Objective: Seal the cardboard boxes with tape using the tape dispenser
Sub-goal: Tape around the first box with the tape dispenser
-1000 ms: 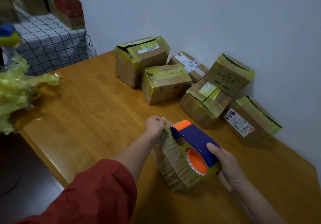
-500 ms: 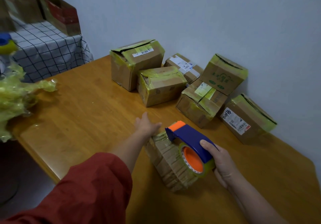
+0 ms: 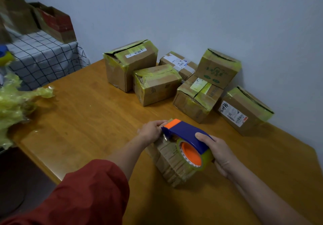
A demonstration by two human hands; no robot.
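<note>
Right hand (image 3: 220,153): fingers wrapped around the blue handle of the tape dispenser (image 3: 187,134), which rests on top of a small box (image 3: 174,170) near the table's front edge. The yellowish tape roll (image 3: 206,162) hangs over the box's near right side.

Left hand (image 3: 152,130): fingers curled over the far top edge of the same box, just beside the dispenser's orange nose. Whether they also pinch the tape end cannot be told. A red sleeve (image 3: 78,198) covers the upper arm.

Progress (judged): this box already carries many bands of tape, and a strip appears to be at its start or its cut.

With the held box as the centre of the dial, a cluster of six boxes (image 3: 155,83) lies from twelve to two o'clock against the wall (image 3: 209,15). All bear yellow-green tape, though several show dark gaps at their top seams and may need more.

Setting: a wooden table (image 3: 78,120). A crumpled wad of tape (image 3: 14,106) sits at nine o'clock on its left edge. At ten o'clock, beyond the table, a checked cloth (image 3: 43,57) carries a brown carton (image 3: 56,22).
</note>
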